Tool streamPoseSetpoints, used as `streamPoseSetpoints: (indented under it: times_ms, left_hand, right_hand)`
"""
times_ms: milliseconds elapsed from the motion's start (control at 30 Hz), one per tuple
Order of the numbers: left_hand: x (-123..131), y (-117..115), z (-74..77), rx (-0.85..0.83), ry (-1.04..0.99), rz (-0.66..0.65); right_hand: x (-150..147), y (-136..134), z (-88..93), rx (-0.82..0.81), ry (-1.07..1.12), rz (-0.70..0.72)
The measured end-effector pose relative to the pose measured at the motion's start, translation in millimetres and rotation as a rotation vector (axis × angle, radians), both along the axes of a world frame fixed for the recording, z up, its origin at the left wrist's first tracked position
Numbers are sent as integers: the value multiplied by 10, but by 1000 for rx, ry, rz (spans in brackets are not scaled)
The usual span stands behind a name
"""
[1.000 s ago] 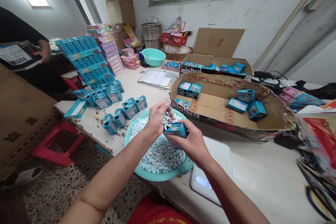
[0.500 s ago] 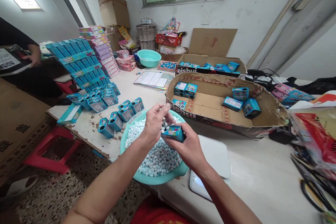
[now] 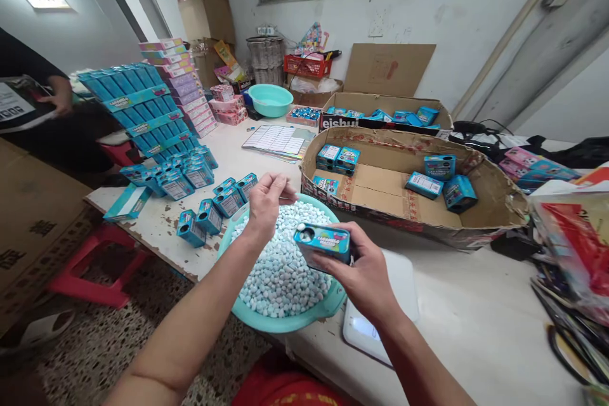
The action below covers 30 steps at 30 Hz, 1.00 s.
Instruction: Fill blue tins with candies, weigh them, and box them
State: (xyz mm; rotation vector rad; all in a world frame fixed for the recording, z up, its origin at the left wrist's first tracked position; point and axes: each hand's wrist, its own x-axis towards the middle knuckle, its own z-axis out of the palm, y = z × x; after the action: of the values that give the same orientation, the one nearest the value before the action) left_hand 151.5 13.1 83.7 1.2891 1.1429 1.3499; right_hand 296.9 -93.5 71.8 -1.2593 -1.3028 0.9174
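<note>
The little blue tin [image 3: 322, 243], clamped in the right hand [image 3: 364, 269], should be held level while the left hand's [image 3: 266, 203] pinched fingers hover over the candies [image 3: 285, 266].

The worktop [image 3: 457, 304] is bare to the right of the white scale [image 3: 380, 311], so hands could pass there, while the teal basin [image 3: 285, 323], the small blue boxes [image 3: 209, 212] left of it and the low cardboard tray [image 3: 404, 216] behind block the other sides.
</note>
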Motion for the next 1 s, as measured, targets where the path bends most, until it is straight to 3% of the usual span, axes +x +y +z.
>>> streamPoseSetpoints:
  times_ms: [133, 200, 333, 400, 533, 633, 700, 800, 900, 1000]
  left_hand:
    - [-110, 185, -531, 59, 744, -209]
    - [-117, 173, -710, 134, 972, -336]
    - [-129, 41, -797, 165, 1152, -473]
    - [-157, -21, -787, 111, 1153, -444]
    - [-230, -57, -767, -64, 895, -194]
    - [-245, -38, -664, -279, 419, -50]
    - [-227, -39, -500, -399, 49, -41]
    - [-164, -83, -154, -430, -366, -114]
    - [-75, -161, 140, -400, -539, -144]
    - [0, -233, 251, -350, -533, -81]
  right_hand:
    - [110, -3, -52, -25, -36, -56]
    - [138, -4, -67, -33, -25, -53]
    - [140, -9, -69, -26, 75, -64]
    - [129, -7, -81, -44, 57, -73]
    - [124, -21, -101, -98, 17, -65]
    - [119, -31, -83, -111, -20, -67]
    - [93, -21, -62, -108, -83, -42]
    - [4, 28, -35, -70, -172, 1]
    - [-122, 95, -12, -5, -269, 25]
    - [-219, 140, 22, 63, -333, 36]
